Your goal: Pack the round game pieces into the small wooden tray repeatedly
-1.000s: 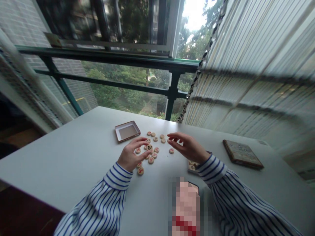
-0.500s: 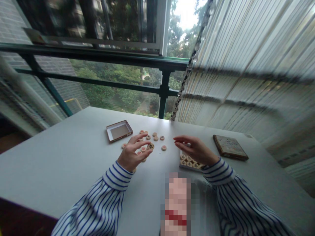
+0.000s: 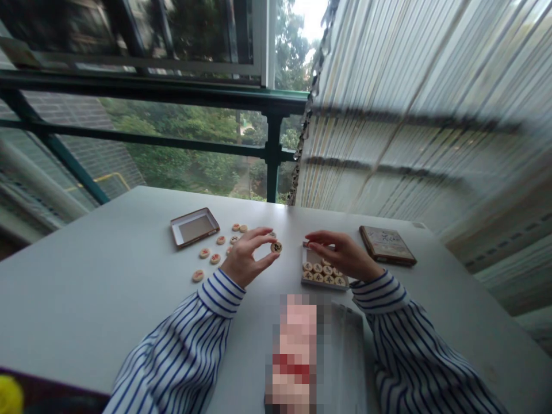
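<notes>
Between thumb and fingertips, my left hand [image 3: 245,257] pinches a round wooden Chinese chess piece [image 3: 276,247] with a black character facing me. Several more pieces lie loose around and behind that hand, among them a red-marked piece [image 3: 198,276] nearest me; some are hidden by the fingers. My right hand [image 3: 345,253] hovers over a shallow box [image 3: 310,256], thumb and fingers apart with nothing visible between them. Rows of pieces with black characters fill the box's near part, and my right hand covers some of its far right side.
An upturned box lid [image 3: 195,227] lies at the table's back left. To the right rests a closed, flat brown box [image 3: 387,245]. The white table [image 3: 107,287] ends at a green railing [image 3: 272,149] and a striped curtain [image 3: 366,144]. A blurred-out patch [image 3: 295,345] covers something in front.
My left hand has carried the chess piece rightward, closer to the box. My right hand has stayed above the box, uncovering more of its pieces. The view has shifted slightly to the right.
</notes>
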Available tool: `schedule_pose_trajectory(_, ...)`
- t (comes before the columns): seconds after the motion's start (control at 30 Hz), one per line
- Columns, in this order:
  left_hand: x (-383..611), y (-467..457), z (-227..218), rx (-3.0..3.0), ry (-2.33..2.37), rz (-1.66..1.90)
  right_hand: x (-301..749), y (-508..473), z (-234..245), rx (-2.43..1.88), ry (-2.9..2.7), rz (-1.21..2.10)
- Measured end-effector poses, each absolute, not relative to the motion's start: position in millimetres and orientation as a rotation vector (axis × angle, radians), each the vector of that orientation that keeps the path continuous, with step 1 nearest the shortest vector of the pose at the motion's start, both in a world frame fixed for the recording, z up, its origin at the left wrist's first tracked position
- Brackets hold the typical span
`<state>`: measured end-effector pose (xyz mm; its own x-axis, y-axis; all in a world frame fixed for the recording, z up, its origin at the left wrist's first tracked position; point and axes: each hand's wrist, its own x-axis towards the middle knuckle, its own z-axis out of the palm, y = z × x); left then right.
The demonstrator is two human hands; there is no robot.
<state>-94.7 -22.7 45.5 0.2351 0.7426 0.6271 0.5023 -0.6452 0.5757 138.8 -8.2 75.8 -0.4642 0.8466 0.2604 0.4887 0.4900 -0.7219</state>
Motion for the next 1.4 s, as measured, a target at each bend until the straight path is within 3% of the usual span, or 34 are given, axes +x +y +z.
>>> schedule_pose_trajectory(0.93,-26.1,9.6,30.3,2.28,1.083,1.412,161.7,2.2,73.7,-1.155,-2.118,0.604)
schedule_pose_trajectory(1.4,-19.4,12.7,-0.2,2.206,1.137,1.488,160.1,12.1,73.1,-1.212,-2.094,0.579)
